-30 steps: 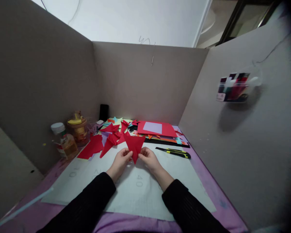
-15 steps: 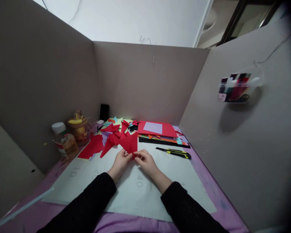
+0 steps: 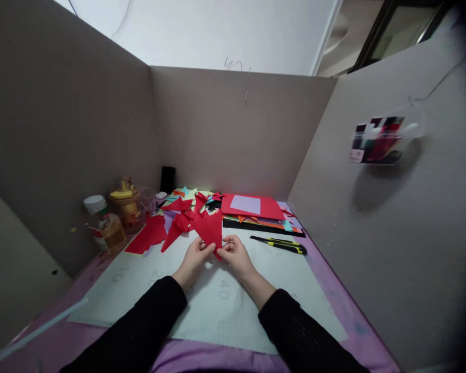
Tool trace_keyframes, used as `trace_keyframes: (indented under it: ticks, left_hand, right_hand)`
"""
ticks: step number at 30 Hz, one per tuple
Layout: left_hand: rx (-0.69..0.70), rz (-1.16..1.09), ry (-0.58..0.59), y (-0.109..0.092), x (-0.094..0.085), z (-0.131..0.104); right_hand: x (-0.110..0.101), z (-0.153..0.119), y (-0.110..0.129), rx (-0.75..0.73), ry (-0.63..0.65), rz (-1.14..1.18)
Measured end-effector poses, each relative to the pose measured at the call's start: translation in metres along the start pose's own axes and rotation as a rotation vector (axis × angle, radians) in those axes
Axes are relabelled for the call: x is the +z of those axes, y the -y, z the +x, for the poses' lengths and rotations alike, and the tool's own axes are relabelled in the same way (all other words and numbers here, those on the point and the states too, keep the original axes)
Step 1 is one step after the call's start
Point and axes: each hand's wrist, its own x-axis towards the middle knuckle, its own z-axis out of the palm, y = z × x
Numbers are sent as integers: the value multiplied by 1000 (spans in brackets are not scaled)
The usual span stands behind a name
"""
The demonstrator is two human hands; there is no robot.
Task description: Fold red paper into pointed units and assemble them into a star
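Between my two hands is a folded piece of red paper [image 3: 209, 228], its broad part pointing away from me and its narrow tip towards me. My left hand [image 3: 196, 259] pinches its lower left side between thumb and fingers. At the lower right edge, near the tip, my right hand [image 3: 235, 256] grips the paper with thumb and fingertips. Just beyond the hands lies a pile of folded red paper shapes [image 3: 182, 221], partly hidden behind the held piece. A white mat [image 3: 252, 305] with printed numbers lies under both hands.
A black-and-yellow utility knife [image 3: 279, 244] rests on the mat at right. Behind it sits a stack of coloured paper [image 3: 270, 207]. Red sheets [image 3: 147, 235], a bottle [image 3: 106, 228] and a yellow-lidded tub [image 3: 127, 207] stand or lie left. Grey panels [image 3: 236, 134] enclose the table.
My right hand has shifted slightly right along the paper, its fingers a little more spread. The paper's narrow tip now shows between my hands, and the piece has turned slightly.
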Motion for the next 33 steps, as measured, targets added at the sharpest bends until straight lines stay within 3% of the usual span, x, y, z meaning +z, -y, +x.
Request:
trace_keyframes:
  ticks: [10,17,24,33]
  left_hand:
    - [71,30,-129,2,-2,1]
    - [148,111,-210,-12,-10,5]
    - [88,210,24,-5,2,-4]
    - [-115,46,208,-8,-1,-1]
  right_hand:
    - [8,-9,2,35,98,-174]
    - [7,-10,3,93,119,-90]
    - [-2,1,5,79,-89,132]
    - [-4,4,8,116,-112,277]
